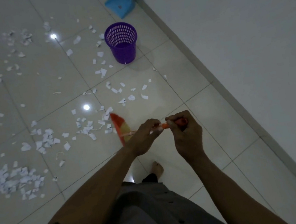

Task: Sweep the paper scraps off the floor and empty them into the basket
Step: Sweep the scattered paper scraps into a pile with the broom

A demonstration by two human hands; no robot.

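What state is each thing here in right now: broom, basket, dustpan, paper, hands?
Broom: held, bristles down beside scraps.
Left hand: grips the handle lower down.
Right hand: grips the handle's top.
Paper scraps: scattered over the floor.
Basket: upright, looks empty.
Dustpan: untouched, by the wall.

Dim room; glossy pale tile floor (171, 104), two lamp reflections (86, 107); plain wall (245, 19) right

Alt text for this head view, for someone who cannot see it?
Seen from above, a person's left hand and right hand hold an orange broom, its head down among white paper scraps on a tiled floor. A purple perforated basket stands upright ahead; a blue dustpan stands by the wall.
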